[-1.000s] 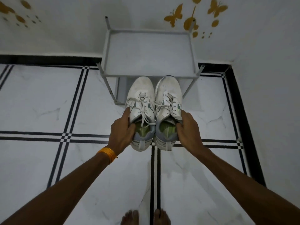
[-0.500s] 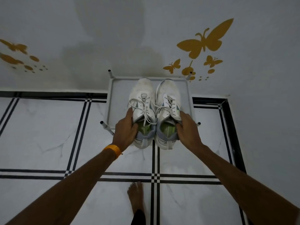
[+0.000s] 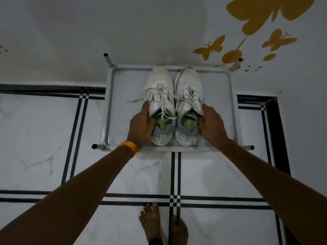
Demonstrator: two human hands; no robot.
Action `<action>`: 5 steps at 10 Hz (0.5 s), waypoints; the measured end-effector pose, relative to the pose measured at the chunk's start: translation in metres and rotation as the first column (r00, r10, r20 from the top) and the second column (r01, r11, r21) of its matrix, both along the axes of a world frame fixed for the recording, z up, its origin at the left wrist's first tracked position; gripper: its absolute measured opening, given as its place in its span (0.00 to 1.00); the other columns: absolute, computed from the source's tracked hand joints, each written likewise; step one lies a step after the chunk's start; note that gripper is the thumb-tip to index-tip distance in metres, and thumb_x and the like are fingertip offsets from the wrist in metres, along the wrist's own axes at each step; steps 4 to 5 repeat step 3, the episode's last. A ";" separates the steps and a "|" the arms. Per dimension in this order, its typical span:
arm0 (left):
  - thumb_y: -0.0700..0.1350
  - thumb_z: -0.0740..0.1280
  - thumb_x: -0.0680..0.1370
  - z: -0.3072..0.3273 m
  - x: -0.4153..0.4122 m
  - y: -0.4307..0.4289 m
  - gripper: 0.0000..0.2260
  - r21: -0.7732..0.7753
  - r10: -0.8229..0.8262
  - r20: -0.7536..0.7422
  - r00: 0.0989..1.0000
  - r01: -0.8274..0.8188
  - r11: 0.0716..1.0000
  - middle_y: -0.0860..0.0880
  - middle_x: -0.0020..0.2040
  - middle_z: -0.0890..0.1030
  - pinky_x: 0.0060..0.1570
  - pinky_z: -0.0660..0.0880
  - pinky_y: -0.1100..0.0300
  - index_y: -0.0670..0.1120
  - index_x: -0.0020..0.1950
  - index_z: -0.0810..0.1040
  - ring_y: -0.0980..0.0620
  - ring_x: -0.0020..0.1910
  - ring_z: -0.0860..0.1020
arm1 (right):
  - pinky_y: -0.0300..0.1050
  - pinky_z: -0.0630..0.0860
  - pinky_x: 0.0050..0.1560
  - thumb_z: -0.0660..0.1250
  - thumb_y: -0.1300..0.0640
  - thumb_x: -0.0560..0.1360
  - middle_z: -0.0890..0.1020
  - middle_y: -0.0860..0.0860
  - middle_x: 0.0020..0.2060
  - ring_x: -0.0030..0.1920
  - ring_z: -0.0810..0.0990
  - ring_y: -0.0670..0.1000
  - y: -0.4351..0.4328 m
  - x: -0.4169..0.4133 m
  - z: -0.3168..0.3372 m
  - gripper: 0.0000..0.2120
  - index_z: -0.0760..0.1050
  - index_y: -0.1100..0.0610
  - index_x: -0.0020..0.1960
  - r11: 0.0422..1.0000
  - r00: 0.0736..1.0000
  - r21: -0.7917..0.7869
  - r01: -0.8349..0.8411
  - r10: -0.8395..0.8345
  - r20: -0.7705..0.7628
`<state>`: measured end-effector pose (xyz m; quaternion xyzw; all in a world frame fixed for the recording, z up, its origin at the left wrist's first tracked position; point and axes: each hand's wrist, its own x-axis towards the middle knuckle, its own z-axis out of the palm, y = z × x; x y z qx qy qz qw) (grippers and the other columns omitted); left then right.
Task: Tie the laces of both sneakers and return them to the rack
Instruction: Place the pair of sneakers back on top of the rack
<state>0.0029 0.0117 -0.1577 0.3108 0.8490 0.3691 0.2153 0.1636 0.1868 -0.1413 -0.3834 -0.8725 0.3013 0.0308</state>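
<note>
Two white sneakers with grey heels and green insoles sit side by side, toes toward the wall, on the top shelf of a white metal rack (image 3: 113, 110). My left hand (image 3: 141, 125) grips the outer side of the left sneaker (image 3: 159, 85) near its opening. My right hand (image 3: 211, 125) grips the outer side of the right sneaker (image 3: 188, 82). Both sneakers show laces in bows, and one loose lace end trails left over the shelf. An orange band is on my left wrist.
The rack stands against a white wall with yellow butterfly decals (image 3: 210, 47). A wall corner is on the right. The floor is white marble tile with black stripe lines (image 3: 175, 174). My bare feet (image 3: 150, 221) stand just before the rack.
I have carried both sneakers forward from in front of the rack onto its top shelf. My view has moved closer and more directly over the rack.
</note>
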 end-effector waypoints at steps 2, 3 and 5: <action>0.44 0.61 0.79 0.013 -0.001 0.005 0.26 -0.165 -0.076 0.004 0.997 0.076 0.983 0.39 0.57 0.81 0.54 0.77 0.44 0.44 0.76 0.58 0.37 0.53 0.80 | 0.53 0.75 0.54 0.61 0.58 0.78 0.75 0.62 0.57 0.56 0.77 0.62 0.003 -0.004 0.017 0.20 0.66 0.61 0.69 0.994 0.981 -0.099 -0.039 0.056 0.183; 0.53 0.54 0.81 0.045 -0.001 0.010 0.25 -0.316 -0.074 -0.196 0.978 0.008 0.949 0.39 0.58 0.79 0.52 0.78 0.45 0.44 0.76 0.58 0.38 0.53 0.79 | 0.54 0.75 0.57 0.62 0.49 0.77 0.70 0.60 0.66 0.62 0.74 0.61 0.003 -0.008 0.052 0.30 0.57 0.57 0.75 0.995 0.965 -0.098 -0.033 0.057 0.257; 0.53 0.54 0.81 0.045 -0.001 0.010 0.25 -0.316 -0.074 -0.196 0.978 0.008 0.949 0.39 0.58 0.79 0.52 0.78 0.45 0.44 0.76 0.58 0.38 0.53 0.79 | 0.54 0.75 0.57 0.62 0.49 0.77 0.70 0.60 0.66 0.62 0.74 0.61 0.003 -0.008 0.052 0.30 0.57 0.57 0.75 0.995 0.965 -0.098 -0.033 0.057 0.257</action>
